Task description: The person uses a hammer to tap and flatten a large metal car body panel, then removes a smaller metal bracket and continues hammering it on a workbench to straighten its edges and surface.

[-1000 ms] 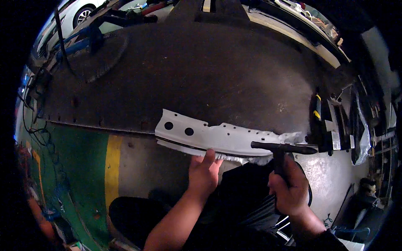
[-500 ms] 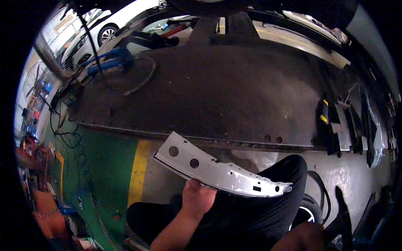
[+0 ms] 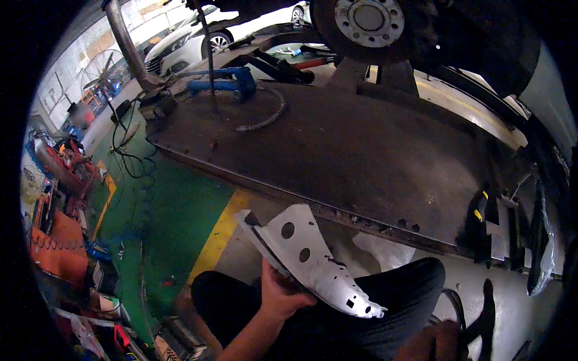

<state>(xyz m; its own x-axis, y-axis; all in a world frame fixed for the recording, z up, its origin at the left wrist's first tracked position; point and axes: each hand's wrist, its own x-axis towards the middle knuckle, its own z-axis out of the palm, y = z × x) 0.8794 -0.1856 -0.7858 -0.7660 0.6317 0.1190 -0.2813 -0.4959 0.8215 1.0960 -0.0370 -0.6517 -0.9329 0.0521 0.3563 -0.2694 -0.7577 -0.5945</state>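
Note:
My left hand (image 3: 283, 295) grips the underside of a curved, pale metal panel (image 3: 314, 262) with two large round holes and several smaller openings. The panel is tilted over my dark-trousered lap (image 3: 400, 283), its narrow end pointing to the lower right. My right hand (image 3: 436, 340) is low at the right edge of my lap, in shadow and partly cut off, beside a long dark object (image 3: 485, 310) that I cannot make out clearly.
A dark steel platform (image 3: 337, 138) spans ahead, holding a blue tool (image 3: 220, 84), a hose and metal bars (image 3: 497, 234). A wheel hub (image 3: 368, 24) hangs above. Cables (image 3: 126, 156) and cluttered red equipment (image 3: 69, 168) line the left. A white car (image 3: 180, 48) stands behind.
The panel has swung down from the platform's edge and turned, its narrow end dropping toward my lap. My right hand, earlier raising a hammer over it, has dropped lower right. My view has turned.

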